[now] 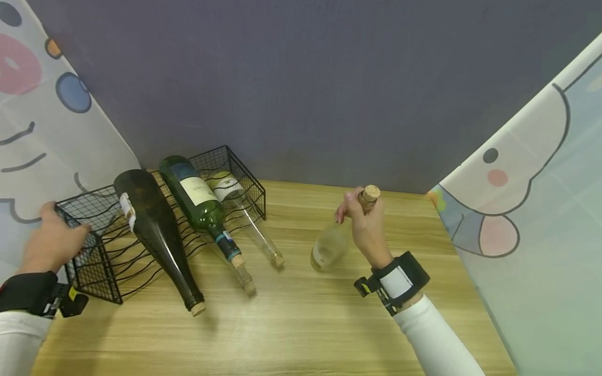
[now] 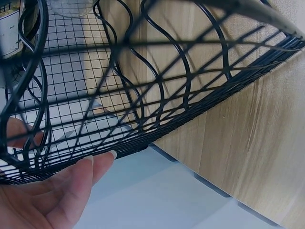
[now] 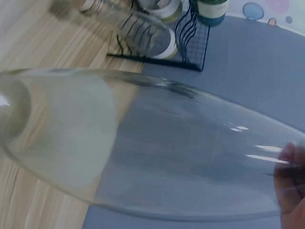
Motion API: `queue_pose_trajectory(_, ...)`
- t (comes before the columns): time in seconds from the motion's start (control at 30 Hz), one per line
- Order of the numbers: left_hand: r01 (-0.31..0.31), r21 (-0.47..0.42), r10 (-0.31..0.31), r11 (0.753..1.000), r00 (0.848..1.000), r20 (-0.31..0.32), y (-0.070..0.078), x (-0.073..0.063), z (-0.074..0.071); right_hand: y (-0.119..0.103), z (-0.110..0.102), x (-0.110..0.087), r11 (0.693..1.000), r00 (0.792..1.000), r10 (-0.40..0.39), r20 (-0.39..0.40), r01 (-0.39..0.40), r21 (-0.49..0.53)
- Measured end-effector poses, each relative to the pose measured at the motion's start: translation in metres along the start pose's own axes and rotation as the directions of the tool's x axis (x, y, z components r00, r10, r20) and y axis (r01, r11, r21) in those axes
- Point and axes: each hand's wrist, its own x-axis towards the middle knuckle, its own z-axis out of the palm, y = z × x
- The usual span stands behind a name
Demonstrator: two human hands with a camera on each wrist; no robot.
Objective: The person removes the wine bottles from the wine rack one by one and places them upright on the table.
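Observation:
My left hand [image 1: 49, 243] grips the left end of a black wire wine rack [image 1: 96, 271], fingers and thumb on either side of its mesh in the left wrist view. At the right, my right hand [image 1: 369, 232] holds a clear glass bottle [image 1: 328, 248] by its neck, just under the cork [image 1: 372, 191]. That bottle leans with its base down to the left; its body fills the right wrist view. Lying in the rack are a dark bottle [image 1: 162, 235], a green bottle [image 1: 202, 201] and a clear bottle [image 1: 251, 222], necks toward me.
Another corked neck [image 1: 246, 282] pokes out below the green bottle, its body mostly hidden. The wooden table [image 1: 282, 334] meets a grey panel [image 1: 305, 94] at the back. Cartoon-printed panels [image 1: 522, 209] stand on both sides.

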Motion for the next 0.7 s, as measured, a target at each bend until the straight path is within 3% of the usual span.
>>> queue_pose_trajectory(0.17,0.006,-0.003,-0.006,1.000,1.000,-0.001,0.001,0.000,0.001,-0.008,0.004,-0.007,0.999,0.999,0.039,0.022,-0.039,0.010)
queue_pose_trajectory(0.53,-0.005,0.005,0.006,1.000,1.000,-0.020,0.001,0.001,0.000,-0.013,0.009,-0.017,0.998,0.999,0.024,0.038,-0.026,0.065)
queue_pose_trajectory(0.7,-0.009,0.004,0.009,1.000,1.000,-0.021,0.001,0.001,0.001,-0.009,0.004,-0.019,0.996,0.994,0.006,0.106,-0.015,0.084)
